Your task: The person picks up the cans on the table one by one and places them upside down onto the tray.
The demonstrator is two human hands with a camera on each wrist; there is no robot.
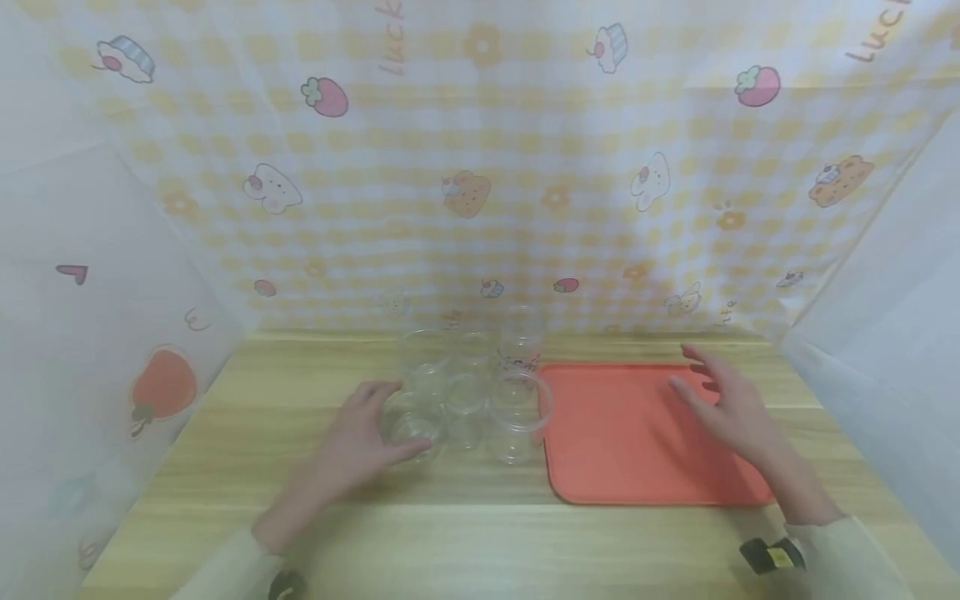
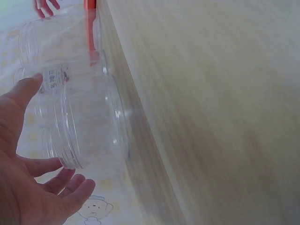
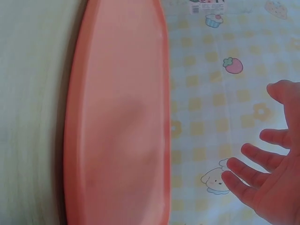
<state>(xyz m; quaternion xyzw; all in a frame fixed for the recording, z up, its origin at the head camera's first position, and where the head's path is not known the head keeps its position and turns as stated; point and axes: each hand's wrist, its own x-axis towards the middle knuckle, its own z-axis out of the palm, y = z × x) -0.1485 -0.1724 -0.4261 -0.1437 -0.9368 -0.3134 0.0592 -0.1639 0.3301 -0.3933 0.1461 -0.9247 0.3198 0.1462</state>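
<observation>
My left hand [image 1: 363,437] reaches around a clear plastic jar [image 1: 412,429] at the front left of a cluster of clear jars, thumb on the near side and fingers on the far side. In the left wrist view, the thumb and fingers are spread loosely on either side of the jar [image 2: 93,122], fingertips right at its ringed neck. My right hand [image 1: 731,408] hovers over the right part of a red tray [image 1: 622,433], fingers apart and holding nothing. The right wrist view has the hand [image 3: 272,173] beyond the tray's surface [image 3: 122,117].
Several other clear jars [image 1: 465,393] stand close together left of the tray; a wide-rimmed one [image 1: 520,402] overlaps the tray's left edge in view. A printed label [image 1: 521,358] shows on a rear jar. A checked cloth [image 1: 555,150] hangs behind the wooden table [image 1: 420,542].
</observation>
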